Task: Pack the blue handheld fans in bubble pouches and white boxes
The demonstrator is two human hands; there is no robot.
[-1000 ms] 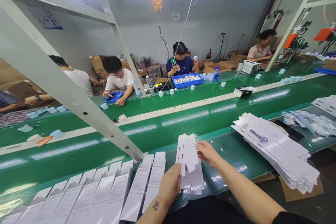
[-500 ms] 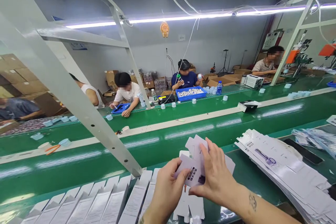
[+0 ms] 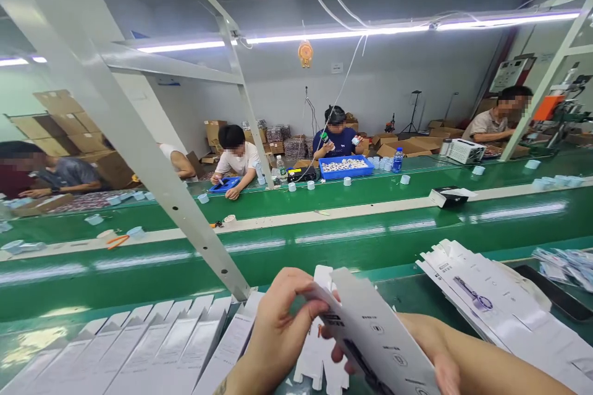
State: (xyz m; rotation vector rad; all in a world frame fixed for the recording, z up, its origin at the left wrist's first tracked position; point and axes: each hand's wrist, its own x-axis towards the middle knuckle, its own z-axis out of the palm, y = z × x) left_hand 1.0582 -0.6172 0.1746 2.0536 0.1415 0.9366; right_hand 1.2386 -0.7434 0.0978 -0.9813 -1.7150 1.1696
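Note:
Both my hands hold one flat white printed carton blank [image 3: 373, 333] low in the middle of the view. My left hand [image 3: 278, 327] pinches its upper left end with thumb and fingers closed. My right hand [image 3: 428, 345] grips it from underneath on the right, mostly hidden behind the card. More flat blanks [image 3: 319, 364] lie on the green bench just below my hands. A row of folded white boxes [image 3: 152, 345] leans at the lower left, next to my left hand.
A fanned stack of flat carton blanks [image 3: 491, 302] lies at the right, with a black phone [image 3: 553, 293] and clear bags [image 3: 565, 262] beyond. A slanted white frame post [image 3: 152, 166] stands ahead left. Several people work across the green conveyor [image 3: 324, 241], with blue trays [image 3: 345, 166] and small cups.
My hands have raised the carton blank and turned it, so its long printed face now slants toward me. The view has tilted slightly upward and shifted right.

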